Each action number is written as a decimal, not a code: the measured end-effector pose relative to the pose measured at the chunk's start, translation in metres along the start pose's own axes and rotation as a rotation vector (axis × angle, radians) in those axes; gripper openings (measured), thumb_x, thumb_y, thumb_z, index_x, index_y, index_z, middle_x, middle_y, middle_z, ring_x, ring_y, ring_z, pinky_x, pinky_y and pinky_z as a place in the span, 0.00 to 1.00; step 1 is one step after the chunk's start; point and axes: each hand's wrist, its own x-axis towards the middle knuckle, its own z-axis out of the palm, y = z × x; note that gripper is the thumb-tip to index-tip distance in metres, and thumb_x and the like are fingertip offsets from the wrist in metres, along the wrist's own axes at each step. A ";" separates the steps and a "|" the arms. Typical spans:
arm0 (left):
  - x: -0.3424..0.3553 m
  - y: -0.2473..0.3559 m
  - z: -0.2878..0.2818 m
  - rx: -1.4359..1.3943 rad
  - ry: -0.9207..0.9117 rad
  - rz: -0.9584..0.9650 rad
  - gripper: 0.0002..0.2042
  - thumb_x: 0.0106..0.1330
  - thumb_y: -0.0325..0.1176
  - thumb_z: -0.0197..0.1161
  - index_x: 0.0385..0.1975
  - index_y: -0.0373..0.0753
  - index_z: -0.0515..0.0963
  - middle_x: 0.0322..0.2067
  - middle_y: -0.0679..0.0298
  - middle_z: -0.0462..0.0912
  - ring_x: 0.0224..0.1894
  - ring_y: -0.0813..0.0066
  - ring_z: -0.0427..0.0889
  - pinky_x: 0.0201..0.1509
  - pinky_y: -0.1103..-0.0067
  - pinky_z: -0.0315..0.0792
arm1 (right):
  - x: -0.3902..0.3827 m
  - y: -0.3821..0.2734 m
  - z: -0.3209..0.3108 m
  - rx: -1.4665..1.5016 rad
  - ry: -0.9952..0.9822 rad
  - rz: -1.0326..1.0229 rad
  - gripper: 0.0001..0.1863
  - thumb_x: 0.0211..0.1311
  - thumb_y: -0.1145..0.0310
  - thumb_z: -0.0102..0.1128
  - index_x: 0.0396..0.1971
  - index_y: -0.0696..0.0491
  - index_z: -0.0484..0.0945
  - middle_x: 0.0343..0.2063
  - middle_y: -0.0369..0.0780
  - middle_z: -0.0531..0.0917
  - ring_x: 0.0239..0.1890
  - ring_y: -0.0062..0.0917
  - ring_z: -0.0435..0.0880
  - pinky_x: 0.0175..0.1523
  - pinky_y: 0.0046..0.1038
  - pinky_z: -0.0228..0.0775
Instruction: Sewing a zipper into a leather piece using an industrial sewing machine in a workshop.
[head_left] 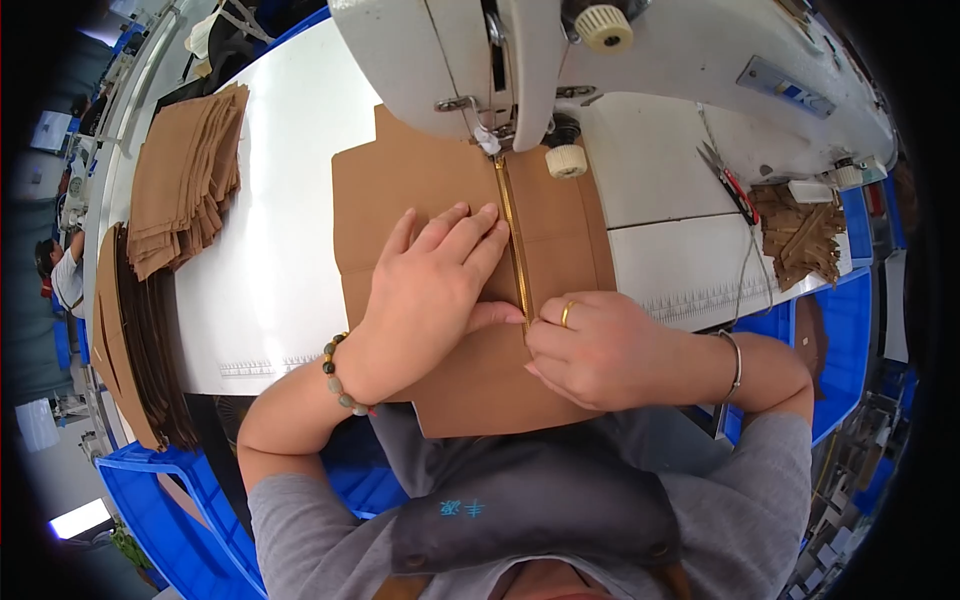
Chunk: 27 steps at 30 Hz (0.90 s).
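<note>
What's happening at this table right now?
A person is at a sewing machine with a brown panel bearing a gold zipper-like strip. The left hand is spread on the panel, thumb toward the strip. The right hand has curled fingers by its near end. The strip's far end reaches the needle area.

A white worktable carries a printed graduated scale along its near edge. At the left side lies a fanned stack of brown pieces; nearer the operator, a second stack of larger brown panels presents its edges. At the right end, red-and-black snips lie beside a heap of small brown strips. Blue bins are located below both sides of the table. Background, far left: a seated co-worker; lower left: a green plant.
</note>
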 end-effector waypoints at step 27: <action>0.001 -0.003 -0.001 -0.043 -0.032 -0.020 0.44 0.48 0.61 0.72 0.65 0.40 0.77 0.65 0.62 0.78 0.70 0.58 0.74 0.73 0.53 0.66 | 0.017 0.062 -0.009 -0.242 0.050 0.252 0.44 0.37 0.37 0.76 0.53 0.54 0.84 0.53 0.39 0.81 0.58 0.33 0.78 0.69 0.41 0.68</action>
